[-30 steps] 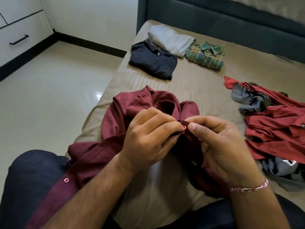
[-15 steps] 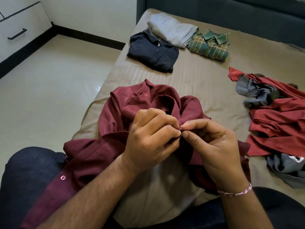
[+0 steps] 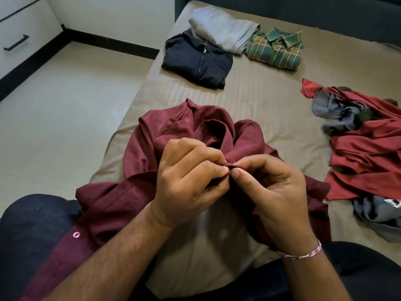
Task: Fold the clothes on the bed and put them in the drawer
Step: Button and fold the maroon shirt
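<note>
Both hands are up over the near end of the bed (image 3: 271, 101), working on the maroon shirt (image 3: 173, 131). The left hand (image 3: 188, 181) has its fingers (image 3: 208, 168) curled in, pinching a small bunch of the shirt's front edge, and the right hand (image 3: 275, 192) meets it thumb to thumb, pinching the same little fold of cloth from the other side. The two sets of fingertips are touching right at that spot. The shirt is rumpled, collar toward the far side, one part draped over the person's dark-trousered left leg (image 3: 28, 231), where a pink button (image 3: 76, 234) shows on the placket. A pink and white thread bracelet (image 3: 303, 254) sits on the right wrist. At the far end of the bed lie three folded pieces: a dark navy shirt (image 3: 195, 61) on the left, a grey garment (image 3: 221, 27) partly overlapping it, and a green plaid shirt (image 3: 275, 51) just beside the grey one. On the right side of the bed is an unfolded heap of red cloth (image 3: 364, 153) tangled with grey pieces (image 3: 338, 111). Far left, across the floor (image 3: 65, 105), a white drawer front (image 3: 21, 29) with a black handle (image 3: 16, 42) is closed.
</note>
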A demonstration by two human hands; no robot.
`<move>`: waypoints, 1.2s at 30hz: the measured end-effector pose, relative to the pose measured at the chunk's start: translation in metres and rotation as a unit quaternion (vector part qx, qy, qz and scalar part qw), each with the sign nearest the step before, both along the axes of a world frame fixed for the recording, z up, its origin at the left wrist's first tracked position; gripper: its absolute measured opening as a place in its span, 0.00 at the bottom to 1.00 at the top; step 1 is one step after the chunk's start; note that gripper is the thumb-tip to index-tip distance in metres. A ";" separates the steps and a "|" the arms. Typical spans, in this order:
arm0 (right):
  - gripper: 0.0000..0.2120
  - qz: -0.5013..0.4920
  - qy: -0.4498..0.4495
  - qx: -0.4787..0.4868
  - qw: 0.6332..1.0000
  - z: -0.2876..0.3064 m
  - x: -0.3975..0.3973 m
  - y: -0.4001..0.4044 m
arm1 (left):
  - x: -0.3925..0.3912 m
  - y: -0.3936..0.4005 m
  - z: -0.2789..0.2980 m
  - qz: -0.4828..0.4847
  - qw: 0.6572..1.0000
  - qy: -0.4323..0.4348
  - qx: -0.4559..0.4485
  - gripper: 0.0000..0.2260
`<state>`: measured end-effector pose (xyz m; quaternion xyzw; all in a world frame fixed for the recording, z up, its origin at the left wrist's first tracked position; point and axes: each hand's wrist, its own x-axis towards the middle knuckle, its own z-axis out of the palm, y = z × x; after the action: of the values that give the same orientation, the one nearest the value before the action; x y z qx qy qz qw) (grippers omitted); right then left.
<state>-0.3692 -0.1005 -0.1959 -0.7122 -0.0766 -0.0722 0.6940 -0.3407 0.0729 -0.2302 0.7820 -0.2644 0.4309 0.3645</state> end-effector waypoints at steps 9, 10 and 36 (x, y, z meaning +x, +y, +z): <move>0.04 0.010 -0.060 -0.075 0.995 -0.004 0.003 -0.003 | 0.001 -0.001 0.001 -0.017 1.000 0.002 -0.006 0.10; 0.04 0.007 -0.068 -0.068 0.995 -0.004 0.002 -0.002 | 0.001 -0.001 0.001 -0.021 1.000 0.005 -0.004 0.10; 0.05 0.023 -0.107 -0.158 0.981 -0.013 0.006 -0.008 | 0.005 0.010 0.014 -0.137 0.948 0.282 -0.062 0.07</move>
<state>-0.3627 -0.1084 -0.2090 -0.7991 -0.1778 -0.1190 0.5619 -0.3361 0.0829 -0.2158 0.8035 -0.2278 0.1544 0.5278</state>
